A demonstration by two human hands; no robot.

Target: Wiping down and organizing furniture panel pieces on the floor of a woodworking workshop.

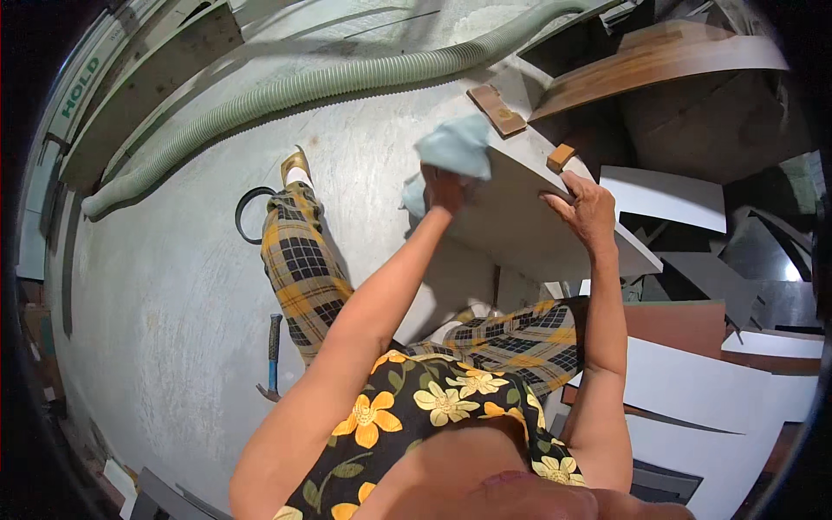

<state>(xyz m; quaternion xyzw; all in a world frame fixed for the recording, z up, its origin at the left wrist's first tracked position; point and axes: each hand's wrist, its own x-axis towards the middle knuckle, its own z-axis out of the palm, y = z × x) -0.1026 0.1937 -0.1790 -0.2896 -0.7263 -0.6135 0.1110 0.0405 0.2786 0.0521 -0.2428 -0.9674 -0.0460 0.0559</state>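
Note:
My left hand (445,189) is closed on a crumpled light-blue cloth (457,146), which lies against the left end of a pale board (511,201). The board stands tilted in front of me, its long edge running down to the right. My right hand (589,211) grips that edge, thumb on the near face and fingers partly hidden. Just beyond the right hand, a small orange-brown wooden block (562,157) rests at the board's upper edge. A flat brown piece (497,110) with a worn patch sits near the board's far end.
A ribbed green hose (338,85) curves across the floor. A blue-handled hammer (274,355) and a black ring (251,215) lie left of my legs. White panel offcuts (685,381) cover the right side. A curved wood-faced panel (659,74) stands at the far right.

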